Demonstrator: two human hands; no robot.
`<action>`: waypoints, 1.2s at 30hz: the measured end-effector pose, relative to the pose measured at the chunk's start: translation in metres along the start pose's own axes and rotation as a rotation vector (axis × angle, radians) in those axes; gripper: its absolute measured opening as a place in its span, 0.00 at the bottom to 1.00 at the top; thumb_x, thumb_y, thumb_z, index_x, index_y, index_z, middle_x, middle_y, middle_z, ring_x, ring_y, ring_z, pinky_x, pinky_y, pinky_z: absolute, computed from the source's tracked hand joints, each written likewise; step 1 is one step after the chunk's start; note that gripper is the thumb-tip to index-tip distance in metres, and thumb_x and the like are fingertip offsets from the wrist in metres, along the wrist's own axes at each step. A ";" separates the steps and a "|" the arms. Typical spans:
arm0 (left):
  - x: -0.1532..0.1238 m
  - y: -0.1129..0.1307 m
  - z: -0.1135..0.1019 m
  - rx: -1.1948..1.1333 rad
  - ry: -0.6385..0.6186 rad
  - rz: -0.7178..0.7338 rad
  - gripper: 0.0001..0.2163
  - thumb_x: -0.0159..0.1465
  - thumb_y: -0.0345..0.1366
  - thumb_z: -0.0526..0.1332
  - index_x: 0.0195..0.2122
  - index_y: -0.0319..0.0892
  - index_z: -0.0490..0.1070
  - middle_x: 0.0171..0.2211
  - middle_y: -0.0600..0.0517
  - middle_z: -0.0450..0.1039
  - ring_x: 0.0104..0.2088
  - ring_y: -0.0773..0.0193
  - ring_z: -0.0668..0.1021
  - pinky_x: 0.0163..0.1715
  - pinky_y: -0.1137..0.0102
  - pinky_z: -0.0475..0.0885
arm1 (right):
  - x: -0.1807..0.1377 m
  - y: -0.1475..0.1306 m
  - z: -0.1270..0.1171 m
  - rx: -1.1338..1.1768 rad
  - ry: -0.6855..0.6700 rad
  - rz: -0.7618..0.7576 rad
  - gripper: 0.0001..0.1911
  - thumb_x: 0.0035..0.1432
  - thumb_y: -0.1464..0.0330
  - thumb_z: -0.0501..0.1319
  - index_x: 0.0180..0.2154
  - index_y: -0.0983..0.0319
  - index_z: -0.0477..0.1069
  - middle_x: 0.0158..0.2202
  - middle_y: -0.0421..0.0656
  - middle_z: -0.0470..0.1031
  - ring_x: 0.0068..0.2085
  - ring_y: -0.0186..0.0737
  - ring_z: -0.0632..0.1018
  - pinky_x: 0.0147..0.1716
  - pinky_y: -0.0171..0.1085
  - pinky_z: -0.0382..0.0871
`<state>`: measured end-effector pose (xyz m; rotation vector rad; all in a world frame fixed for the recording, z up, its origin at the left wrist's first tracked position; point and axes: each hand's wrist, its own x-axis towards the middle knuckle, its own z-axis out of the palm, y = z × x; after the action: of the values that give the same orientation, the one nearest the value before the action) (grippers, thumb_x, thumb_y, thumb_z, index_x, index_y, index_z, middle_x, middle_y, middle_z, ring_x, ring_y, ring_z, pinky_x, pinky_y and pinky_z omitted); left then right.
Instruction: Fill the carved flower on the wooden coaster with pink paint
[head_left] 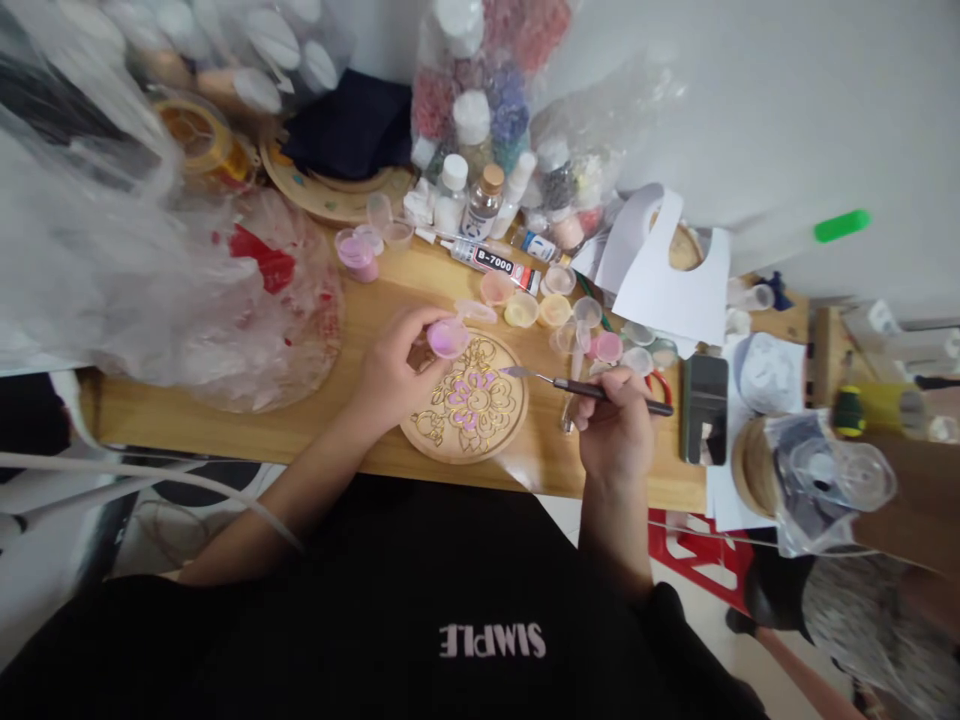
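My left hand [401, 365] is closed around a small clear cup of lilac paste [448, 338], its lid [476, 311] hinged open at the far side. The cup is held over the upper left edge of a round wooden board [420, 440] with a gold-outlined flower design. Some petals near the flower's middle are filled with lilac. In my right hand [619, 425] is a palette knife [581, 388] with a dark handle, gripped between thumb and fingers. Its metal blade points left, over the board's right part.
Several small cups of coloured paste [555, 310] stand behind the board, near a B-7000 glue tube [491, 262] and small bottles [481, 203]. Plastic bags [247, 300] cover the left side. A dark phone [704, 410] lies at right. Another person's leg [806, 670] shows at lower right.
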<state>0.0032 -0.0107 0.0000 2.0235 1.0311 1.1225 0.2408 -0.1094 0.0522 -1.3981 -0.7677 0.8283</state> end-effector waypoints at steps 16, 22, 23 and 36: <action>0.000 0.002 0.009 -0.109 -0.033 0.011 0.07 0.78 0.39 0.63 0.54 0.52 0.77 0.51 0.53 0.84 0.51 0.56 0.84 0.52 0.52 0.85 | -0.009 -0.010 0.038 -0.366 -0.225 -0.337 0.05 0.68 0.64 0.68 0.37 0.56 0.79 0.27 0.36 0.81 0.25 0.35 0.77 0.24 0.34 0.70; 0.001 0.009 0.000 -0.018 -0.008 0.088 0.07 0.78 0.36 0.63 0.55 0.52 0.76 0.51 0.54 0.83 0.51 0.57 0.85 0.52 0.53 0.87 | -0.011 -0.022 0.048 -0.403 -0.239 -0.410 0.10 0.71 0.67 0.66 0.33 0.56 0.76 0.22 0.32 0.75 0.22 0.32 0.73 0.23 0.33 0.66; 0.001 0.009 -0.002 0.012 -0.012 0.088 0.07 0.77 0.37 0.64 0.55 0.52 0.76 0.51 0.53 0.84 0.51 0.56 0.86 0.53 0.54 0.87 | -0.011 -0.022 0.049 -0.394 -0.234 -0.393 0.11 0.71 0.67 0.66 0.33 0.56 0.76 0.22 0.32 0.75 0.22 0.32 0.73 0.22 0.33 0.66; 0.003 0.005 -0.007 0.143 0.102 0.250 0.12 0.75 0.34 0.69 0.57 0.51 0.77 0.49 0.50 0.84 0.48 0.58 0.87 0.48 0.60 0.88 | -0.001 0.004 0.058 0.098 -0.167 0.064 0.18 0.64 0.55 0.73 0.28 0.55 0.71 0.19 0.31 0.72 0.18 0.31 0.70 0.18 0.32 0.62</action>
<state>-0.0007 -0.0093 0.0084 2.2778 0.9494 1.3254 0.1902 -0.0797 0.0504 -1.2825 -0.8019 1.0293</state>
